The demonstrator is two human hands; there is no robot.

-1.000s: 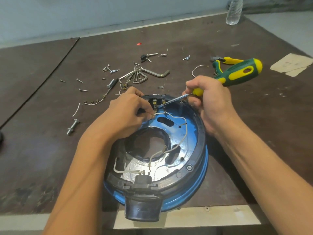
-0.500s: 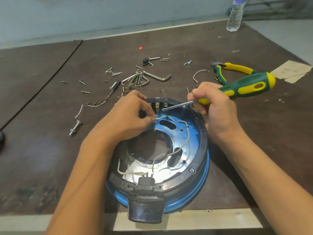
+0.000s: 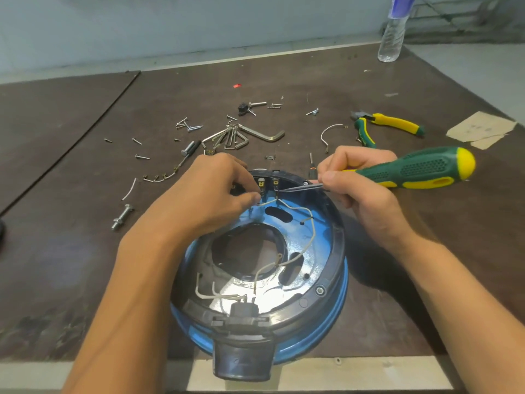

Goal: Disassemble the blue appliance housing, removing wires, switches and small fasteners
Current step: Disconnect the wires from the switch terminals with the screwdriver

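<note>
Left hand (image 3: 210,194) pinches white wire (image 3: 309,240) at blue housing (image 3: 332,280) far rim — fingertips half hidden; right hand (image 3: 360,189) grasps screwdriver (image 3: 412,172), tip at terminal (image 3: 275,184).

The left hand (image 3: 210,191) is covering the far rim of the blue housing (image 3: 321,251) and hiding how it is gripping the white wire (image 3: 298,209). The right hand (image 3: 360,189) is concealing part of the screwdriver (image 3: 412,173). Picture edges are cutting off the bottle (image 3: 393,35) and a dark object (image 3: 1,231)

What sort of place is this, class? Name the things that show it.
Probably a repair workshop bench: a worn dark wooden table strewn with loose silver screws, bent metal hex keys and yellow-and-green pliers, beyond an opened round blue appliance housing.
</note>
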